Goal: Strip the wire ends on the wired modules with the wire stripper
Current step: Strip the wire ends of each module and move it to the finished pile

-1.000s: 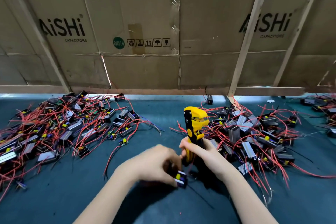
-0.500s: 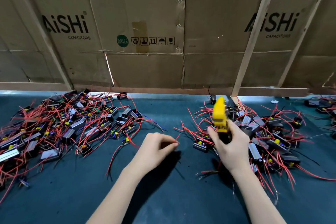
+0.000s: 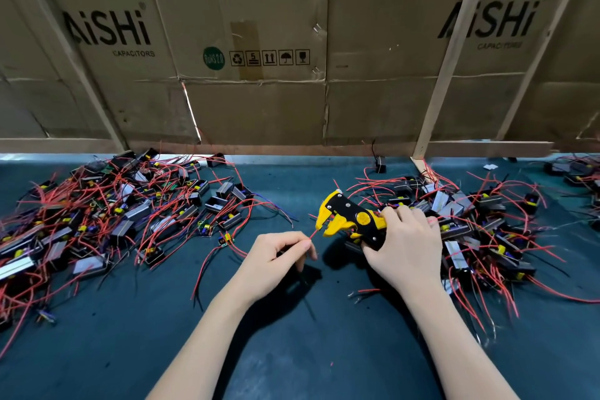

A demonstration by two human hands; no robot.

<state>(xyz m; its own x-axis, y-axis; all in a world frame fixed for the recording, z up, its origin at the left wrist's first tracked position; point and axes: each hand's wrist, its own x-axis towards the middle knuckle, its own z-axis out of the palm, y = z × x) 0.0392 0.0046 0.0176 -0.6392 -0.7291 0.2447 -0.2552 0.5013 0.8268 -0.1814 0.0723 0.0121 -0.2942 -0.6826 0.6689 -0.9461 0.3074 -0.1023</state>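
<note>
Over on the far left, a big tangle of wired modules (image 3: 107, 214) sprawls across the dark green table (image 3: 130, 334), small black and grey blocks knotted up in red leads, with a few strays spilling toward the middle. Moving in, here's the left hand (image 3: 276, 261), fingers curled, thumb and forefinger pinching a thin red wire (image 3: 314, 233) right at its end; the tip pokes up and to the right, toward the tool. Whatever module hangs off that wire is tucked under the palm, so I cannot tell what it looks like. Just beside that tip, almost touching it, sits the mouth of the yellow and black wire stripper (image 3: 349, 217), lying on its side with its jaws pointing left and parted a little; whether the wire is actually inside them is too close to call. The right hand (image 3: 406, 250) is wrapped around the stripper's handles, fingers curled over the top, holding it just above the table. Behind and to the right of that hand lies the second heap of modules (image 3: 480, 224), red leads fanning out in every direction. Along the back, cardboard sheets (image 3: 259, 42) printed AiSHi CAPACITORS stand as a wall, braced by pale wooden slats (image 3: 448, 52).
</note>
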